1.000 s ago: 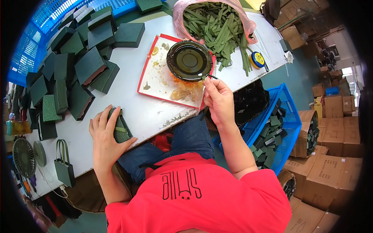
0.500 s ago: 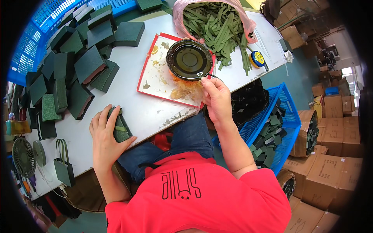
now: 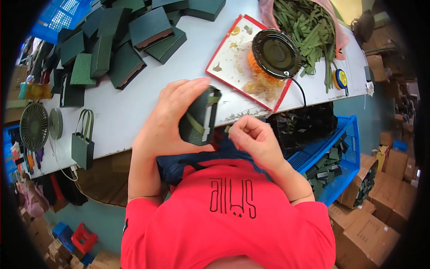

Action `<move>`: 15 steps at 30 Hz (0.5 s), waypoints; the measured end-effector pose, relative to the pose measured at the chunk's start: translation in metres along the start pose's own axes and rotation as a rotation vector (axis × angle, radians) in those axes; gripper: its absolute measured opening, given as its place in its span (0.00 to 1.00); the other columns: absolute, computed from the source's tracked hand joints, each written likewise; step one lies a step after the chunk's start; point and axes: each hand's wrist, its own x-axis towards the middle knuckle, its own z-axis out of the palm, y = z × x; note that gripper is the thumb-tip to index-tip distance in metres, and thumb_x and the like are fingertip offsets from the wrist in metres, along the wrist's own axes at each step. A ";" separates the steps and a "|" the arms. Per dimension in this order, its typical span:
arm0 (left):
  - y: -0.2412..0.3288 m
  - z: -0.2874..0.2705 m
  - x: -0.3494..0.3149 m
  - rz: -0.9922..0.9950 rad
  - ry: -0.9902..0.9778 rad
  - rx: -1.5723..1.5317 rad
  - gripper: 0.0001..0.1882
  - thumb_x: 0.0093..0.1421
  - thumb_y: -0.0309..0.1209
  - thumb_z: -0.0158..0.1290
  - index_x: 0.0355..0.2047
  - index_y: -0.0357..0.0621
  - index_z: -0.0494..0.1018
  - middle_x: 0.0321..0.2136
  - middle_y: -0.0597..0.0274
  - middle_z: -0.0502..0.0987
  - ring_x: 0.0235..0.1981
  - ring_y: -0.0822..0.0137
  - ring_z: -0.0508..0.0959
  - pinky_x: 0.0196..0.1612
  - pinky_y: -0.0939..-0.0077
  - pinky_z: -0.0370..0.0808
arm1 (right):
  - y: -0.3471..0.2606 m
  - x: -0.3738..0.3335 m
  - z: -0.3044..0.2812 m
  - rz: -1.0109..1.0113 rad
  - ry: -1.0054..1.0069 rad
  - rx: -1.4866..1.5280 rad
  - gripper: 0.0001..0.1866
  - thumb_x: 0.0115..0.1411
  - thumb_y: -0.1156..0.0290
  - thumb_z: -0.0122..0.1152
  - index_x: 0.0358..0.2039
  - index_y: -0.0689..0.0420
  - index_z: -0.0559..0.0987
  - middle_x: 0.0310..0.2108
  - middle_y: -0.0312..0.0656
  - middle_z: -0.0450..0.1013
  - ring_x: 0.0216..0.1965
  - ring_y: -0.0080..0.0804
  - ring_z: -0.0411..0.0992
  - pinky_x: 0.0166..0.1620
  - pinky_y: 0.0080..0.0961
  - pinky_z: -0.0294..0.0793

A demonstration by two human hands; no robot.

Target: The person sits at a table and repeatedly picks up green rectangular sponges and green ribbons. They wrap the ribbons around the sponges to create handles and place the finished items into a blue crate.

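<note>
My left hand [image 3: 162, 117] is closed round a small dark green gift bag [image 3: 191, 120], raised off the table at its near edge. A lighter green ribbon runs across its side, and pale strips show along its opening. Just right of the bag, my right hand [image 3: 256, 138] is pinched, thumb against fingers. A tiny greenish bit shows at its fingertips, too small to name. Beyond both hands, a round black pan [image 3: 276, 54] of dark, shiny liquid stands on an orange base, on a red-rimmed white board [image 3: 214, 61] smeared with amber residue.
Dark green boxes [image 3: 150, 28] are heaped at far left. Green ribbon strips [image 3: 304, 31] spill from a pink plastic bag. A finished-looking handled bag [image 3: 83, 148] and a fan [image 3: 34, 127] stand left. A blue crate [image 3: 354, 150] of green pieces sits right, below table level.
My left hand has lifted the bag and moved right with it. My right hand has drawn back from the pan's rim toward the bag. The view has shifted.
</note>
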 end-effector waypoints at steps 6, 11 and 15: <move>0.002 0.004 0.003 0.025 0.012 -0.046 0.58 0.33 0.40 0.77 0.66 0.44 0.63 0.62 0.53 0.70 0.60 0.46 0.69 0.63 0.54 0.65 | 0.001 0.007 0.013 0.078 -0.047 -0.086 0.09 0.67 0.69 0.63 0.34 0.60 0.76 0.28 0.28 0.71 0.29 0.11 0.64 0.31 0.13 0.63; 0.001 0.006 0.004 0.040 0.001 -0.054 0.58 0.33 0.40 0.77 0.67 0.44 0.63 0.62 0.53 0.70 0.60 0.46 0.68 0.63 0.54 0.64 | 0.001 0.011 0.013 0.082 -0.039 -0.161 0.10 0.66 0.68 0.65 0.32 0.60 0.77 0.23 0.25 0.68 0.26 0.10 0.60 0.29 0.14 0.60; 0.003 0.004 0.005 0.042 -0.011 -0.056 0.57 0.33 0.40 0.76 0.66 0.44 0.63 0.61 0.53 0.71 0.60 0.46 0.69 0.63 0.53 0.65 | 0.004 0.013 0.013 0.063 -0.026 -0.220 0.12 0.65 0.66 0.66 0.30 0.60 0.77 0.21 0.25 0.66 0.24 0.11 0.58 0.27 0.15 0.58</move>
